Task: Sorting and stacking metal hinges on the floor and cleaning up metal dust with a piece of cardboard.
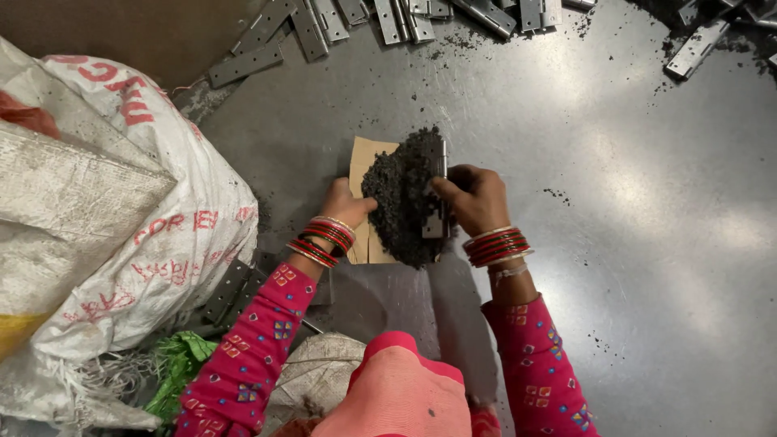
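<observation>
Frame centre, near to far. Left hand (344,202): fingers pressed flat on cardboard sheet (362,166); thin, light, bendable, best supported underneath. Right hand (477,198): closed around metal hinge (437,190), rigid, scraping dark grit (401,206); loose, spills readily. Upper frame: more hinges (388,20).

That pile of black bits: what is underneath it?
A tan cardboard piece lies under the black granule pile, on the metal floor. How far the cardboard reaches beneath is covered.
</observation>
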